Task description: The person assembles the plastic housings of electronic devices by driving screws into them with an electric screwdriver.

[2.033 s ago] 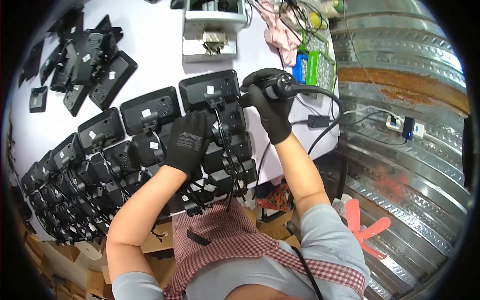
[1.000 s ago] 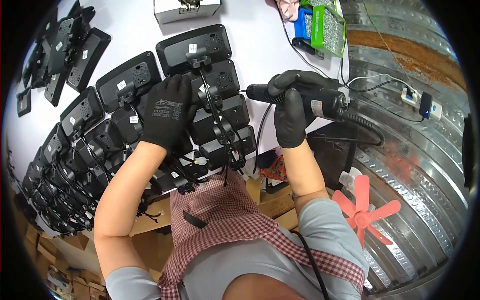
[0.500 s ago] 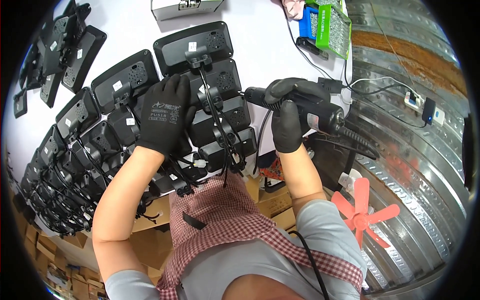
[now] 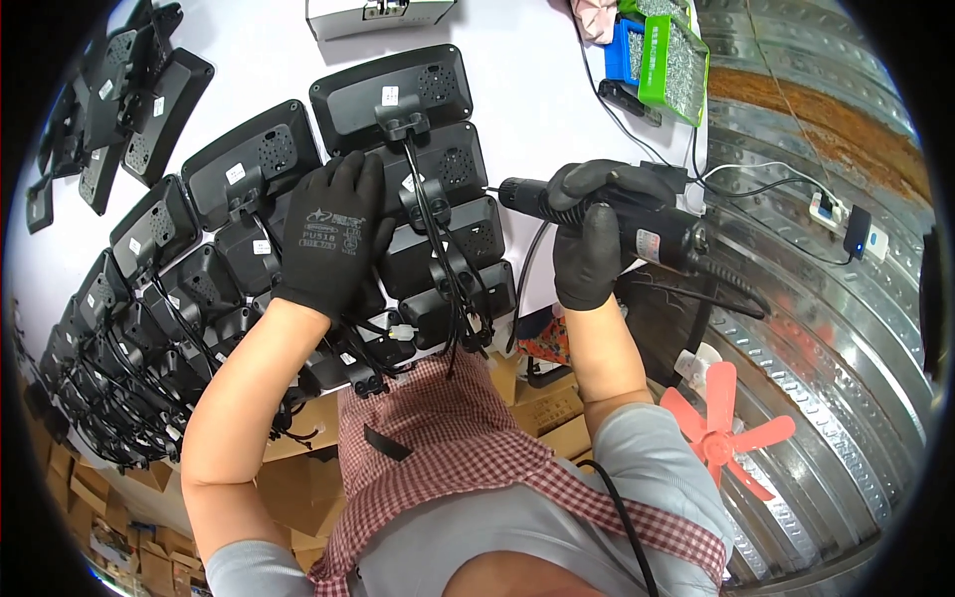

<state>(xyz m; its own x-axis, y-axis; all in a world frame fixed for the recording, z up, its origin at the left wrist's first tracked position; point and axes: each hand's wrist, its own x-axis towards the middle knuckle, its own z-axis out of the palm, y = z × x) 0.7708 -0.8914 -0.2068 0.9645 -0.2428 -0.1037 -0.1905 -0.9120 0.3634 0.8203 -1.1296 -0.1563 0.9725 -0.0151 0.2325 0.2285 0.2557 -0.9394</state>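
Ribbed metal wall (image 4: 806, 328) fills the right side, alongside a white table (image 4: 542, 95). Across the table run rows of black housings (image 4: 348, 95), backs up and overlapping like shingles, probably to save space while leaving their brackets and perforated panels exposed. Their cables (image 4: 430, 214) trail toward the wearer, which seems to keep the upper edges free of wire. More black parts lie in a loose heap (image 4: 164, 114) at the far left, well apart from the rows.

A black electric screwdriver (image 4: 667, 244) lies nearly level to the right of the housings, its thick cord leaving the rear end, away from them. The gloved right hand (image 4: 602, 229) is wrapped around its body, thumb along the near side, a hold that looks suited to steering the front end. The gloved left hand (image 4: 333, 234) lies palm down over the housings, fingers together, perhaps steadying them; whether it grips one, I cannot tell.

At the table's right edge, a green tray (image 4: 653, 65) and a smaller blue tray (image 4: 622, 60) hold tiny metallic pieces, seemingly kept within the right hand's reach. A white connector (image 4: 402, 332) sits among the near cables. Smallest, the screwdriver's thin bit (image 4: 492, 189) points at the second housing (image 4: 456, 164) of the right-hand column, just beside its edge; contact is unclear.
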